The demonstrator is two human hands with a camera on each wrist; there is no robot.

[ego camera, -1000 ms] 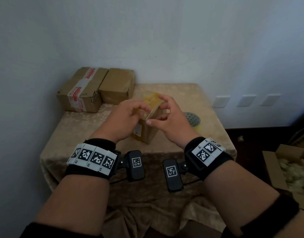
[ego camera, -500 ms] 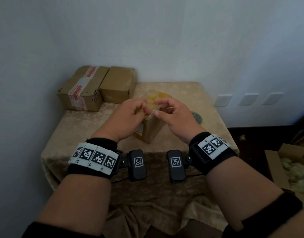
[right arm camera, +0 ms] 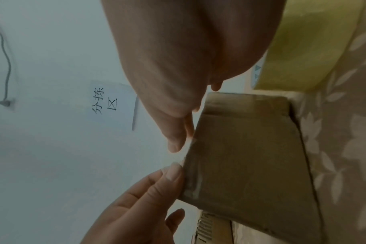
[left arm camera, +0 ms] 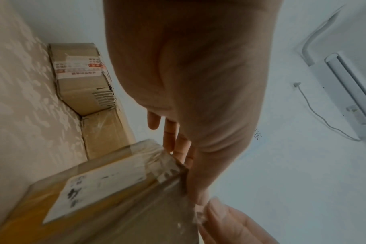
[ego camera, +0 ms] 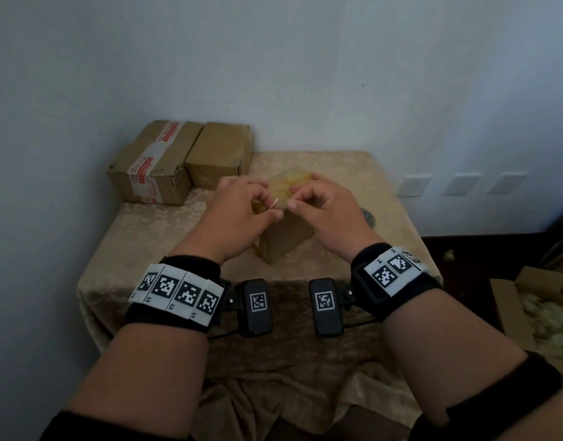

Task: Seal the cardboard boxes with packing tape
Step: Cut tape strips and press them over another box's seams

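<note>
Small cardboard box (ego camera: pixel 286 240) stands mid-bench (ego camera: pixel 140 237) on a beige cloth, its top glossy with tape. Left hand (ego camera: pixel 238 218) and right hand (ego camera: pixel 331 214) meet over the box's near top edge — fingers curled, both pinching the clear tape strip (ego camera: pixel 275 203). Tape roll (right arm camera: pixel 303 49) just beside the box; two more boxes (ego camera: pixel 181 160) at the back-left corner.

Dim, flat indoor light; soft shadows; wide-angle bending at edges; wrist views blurred close up.
</note>
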